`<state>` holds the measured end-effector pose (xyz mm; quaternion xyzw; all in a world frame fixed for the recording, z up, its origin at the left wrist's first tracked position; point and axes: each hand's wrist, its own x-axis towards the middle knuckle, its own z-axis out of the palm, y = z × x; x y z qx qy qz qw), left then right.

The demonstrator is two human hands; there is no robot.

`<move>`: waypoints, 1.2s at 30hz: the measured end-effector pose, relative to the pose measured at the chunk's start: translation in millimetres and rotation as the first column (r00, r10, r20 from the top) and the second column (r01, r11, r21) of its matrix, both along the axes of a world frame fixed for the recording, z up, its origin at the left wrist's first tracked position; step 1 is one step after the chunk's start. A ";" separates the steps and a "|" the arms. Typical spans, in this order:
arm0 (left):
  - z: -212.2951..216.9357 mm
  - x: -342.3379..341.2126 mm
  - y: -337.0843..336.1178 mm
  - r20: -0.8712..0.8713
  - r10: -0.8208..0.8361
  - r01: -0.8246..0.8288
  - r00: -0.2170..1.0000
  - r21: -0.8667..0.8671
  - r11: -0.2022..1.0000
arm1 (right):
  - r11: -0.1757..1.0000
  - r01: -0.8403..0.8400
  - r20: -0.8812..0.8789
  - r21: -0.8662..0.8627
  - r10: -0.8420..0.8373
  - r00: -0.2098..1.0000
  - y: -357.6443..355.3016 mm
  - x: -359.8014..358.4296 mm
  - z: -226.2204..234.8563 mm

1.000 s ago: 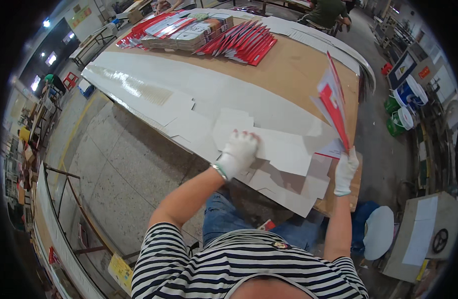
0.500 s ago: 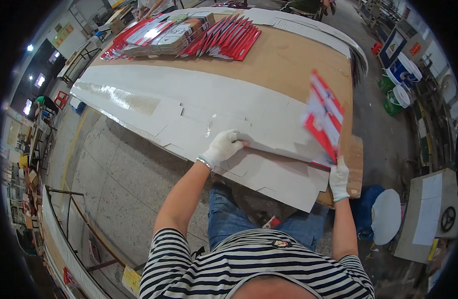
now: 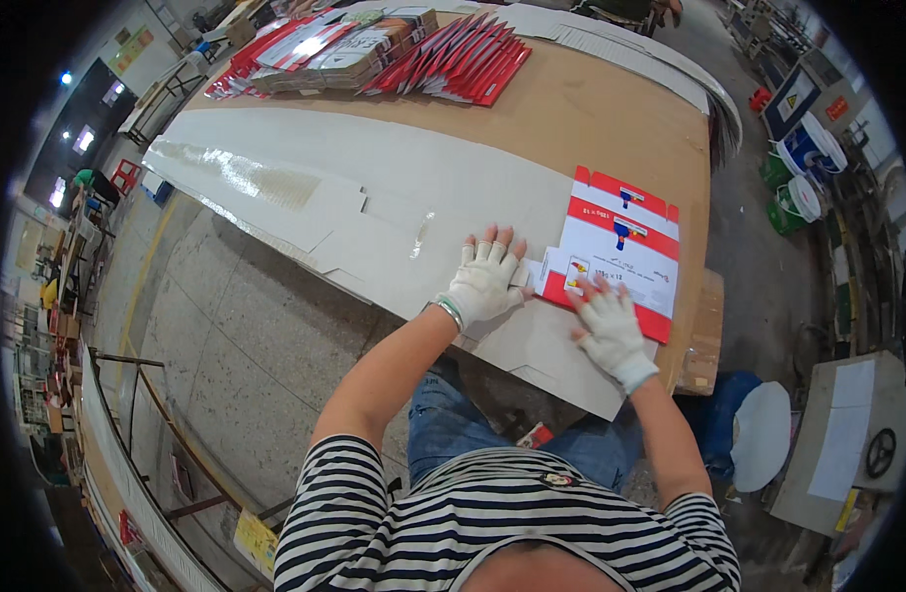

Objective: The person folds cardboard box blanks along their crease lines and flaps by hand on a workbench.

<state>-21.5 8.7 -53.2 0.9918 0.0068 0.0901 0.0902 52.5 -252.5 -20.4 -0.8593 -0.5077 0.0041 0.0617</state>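
A flat red-and-white printed carton blank [image 3: 625,237] lies at the right end of a large white cardboard sheet [image 3: 305,187]. My right hand [image 3: 611,331], in a white glove with bare fingertips, rests spread on the near part of the blank, a little blurred. In a matching glove, my left hand [image 3: 487,276] lies open with fingers stretched on the white sheet, its thumb close to the blank's narrow left flap. Part of the blank's near edge is hidden under my right hand.
Farther back stand a fanned row of red-and-white folded cartons [image 3: 463,59] and a bundled stack [image 3: 344,59]. Brown board [image 3: 591,109] covers the far tabletop. Buckets [image 3: 793,202] stand on the floor to the right, near a grey machine panel with a black handwheel [image 3: 882,452].
The carton blank, held up on edge by my right hand before, now lies flat. My left hand has moved right and opened, and my right hand has moved left onto the blank.
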 end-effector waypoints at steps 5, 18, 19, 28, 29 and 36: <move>46.0 -20.5 33.2 -0.245 -0.034 0.036 0.969 0.007 0.999 | 0.998 -0.054 -0.010 -0.017 0.054 0.998 19.6 6.5 -12.1; 96.6 -44.3 71.6 -0.506 -0.089 0.283 0.858 0.321 0.904 | 0.999 -0.048 -0.067 -0.004 0.047 0.997 24.0 3.5 -7.0; 93.6 -46.6 79.1 -0.461 -0.123 0.259 0.879 0.244 0.934 | 0.999 -0.047 -0.076 -0.007 0.047 0.996 25.1 2.7 -6.6; 19.8 -34.6 63.2 0.141 0.581 -0.304 0.801 -0.741 0.598 | 0.999 -0.050 -0.075 0.022 0.051 0.996 22.2 1.6 -10.0; 8.6 -26.4 55.8 0.105 0.737 -0.215 0.668 -0.921 0.325 | 0.999 -0.026 -0.076 0.036 0.029 0.997 21.6 1.5 -8.2; 14.0 5.8 16.8 0.030 0.624 -0.118 0.781 -0.974 0.195 | 0.999 -0.029 -0.118 0.023 0.032 0.992 17.2 5.9 -5.6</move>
